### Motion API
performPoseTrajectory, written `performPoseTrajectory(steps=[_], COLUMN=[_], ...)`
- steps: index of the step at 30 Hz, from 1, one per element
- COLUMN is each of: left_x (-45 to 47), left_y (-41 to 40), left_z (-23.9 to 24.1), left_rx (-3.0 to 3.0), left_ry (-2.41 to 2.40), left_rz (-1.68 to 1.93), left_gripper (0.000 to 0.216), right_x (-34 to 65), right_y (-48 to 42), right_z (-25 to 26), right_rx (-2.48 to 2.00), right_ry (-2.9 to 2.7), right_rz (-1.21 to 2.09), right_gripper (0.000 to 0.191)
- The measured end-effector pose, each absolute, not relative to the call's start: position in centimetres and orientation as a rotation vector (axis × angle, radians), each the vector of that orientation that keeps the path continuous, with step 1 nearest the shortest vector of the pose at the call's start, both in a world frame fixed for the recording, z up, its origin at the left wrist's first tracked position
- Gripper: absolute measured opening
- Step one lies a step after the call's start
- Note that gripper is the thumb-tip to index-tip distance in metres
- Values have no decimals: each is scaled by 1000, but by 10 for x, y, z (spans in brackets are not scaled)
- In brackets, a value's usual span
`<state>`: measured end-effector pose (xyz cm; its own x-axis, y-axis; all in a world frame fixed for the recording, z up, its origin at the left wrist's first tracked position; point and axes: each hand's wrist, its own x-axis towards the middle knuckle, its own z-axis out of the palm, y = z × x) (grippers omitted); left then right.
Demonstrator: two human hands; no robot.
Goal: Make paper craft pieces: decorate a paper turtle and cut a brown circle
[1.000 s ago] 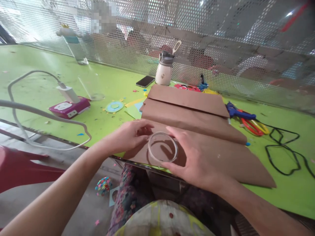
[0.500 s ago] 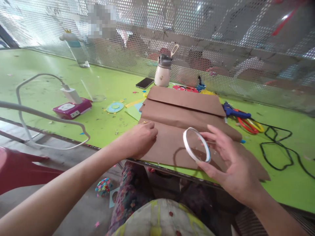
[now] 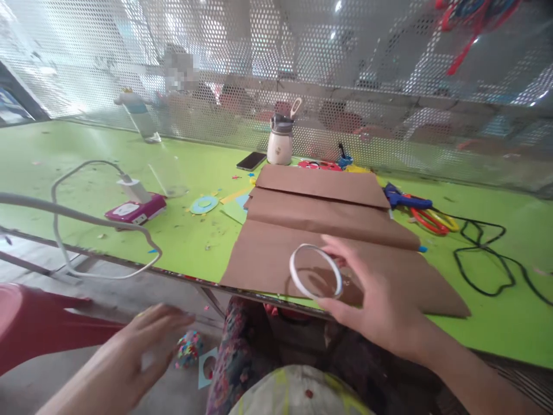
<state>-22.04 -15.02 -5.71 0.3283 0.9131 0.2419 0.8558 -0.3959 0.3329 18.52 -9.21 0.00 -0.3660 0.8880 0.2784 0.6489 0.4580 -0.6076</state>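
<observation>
My right hand (image 3: 377,301) holds a thin white ring (image 3: 294,271) between thumb and fingers. The ring is tilted just above the brown paper (image 3: 268,253), near the table's front edge, and casts a shadow on it. The paper is creased into folded bands towards the back. Off the table to the lower left, my left hand (image 3: 129,351) hangs over the floor, somewhat blurred. Its fingers are stretched, the thumb is apart, and nothing is in it.
Left of the paper are a light-blue paper disc (image 3: 204,204), a clear cup (image 3: 170,178) and a purple socket block (image 3: 138,208) with a looping white cable. Behind stand a phone (image 3: 251,161) and a white bottle (image 3: 280,147). A blue glue gun (image 3: 404,197) and scissors (image 3: 427,219) lie right.
My left hand has lifted off the paper and moved left and down past the table edge, its fingers opening. My right hand has shifted left with the ring.
</observation>
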Motion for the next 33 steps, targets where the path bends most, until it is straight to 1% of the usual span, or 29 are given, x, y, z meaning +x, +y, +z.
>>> performPoseTrajectory(steps=[2,3,4,6,8,10,13,16,22,27,33], left_x=[-242,-247,-247,-231,-200,-165,-126,-113,-117,-115,-109], left_y=[-168,-174,-177,-178,-174,-165,-146,-131,-125,-125,-124], left_z=[-90,-101,-105,-98,-76,-51,-30,-34,-56,-58,-58], left_rx=[2461,2438,2436,2437,2391,2355,2388,2407,2487,2450,2422], left_ry=[1895,1992,1991,1942,1890,1802,1572,1489,1448,1389,1438], left_rz=[430,395,397,585,920,1122,1274,1320,1382,1402,1436], left_gripper=[27,28,28,26,25,25,28,27,25,26,26], right_x=[158,144,131,110,97,92,91,91,95,99,99], right_y=[-80,-74,-69,-61,-57,-57,-59,-60,-59,-57,-56], right_z=[4,5,5,2,-4,-11,-19,-24,-23,-23,-24], right_rx=[-1169,-1140,-1122,-1096,-1077,-1077,-1095,-1096,-1092,-1095,-1097], right_ry=[-2245,-2287,-2320,-2368,-2395,-2406,-2417,-2414,-2394,-2397,-2408], right_rz=[501,492,486,487,496,499,479,457,473,490,496], right_gripper=[77,76,75,75,75,75,76,77,76,76,75])
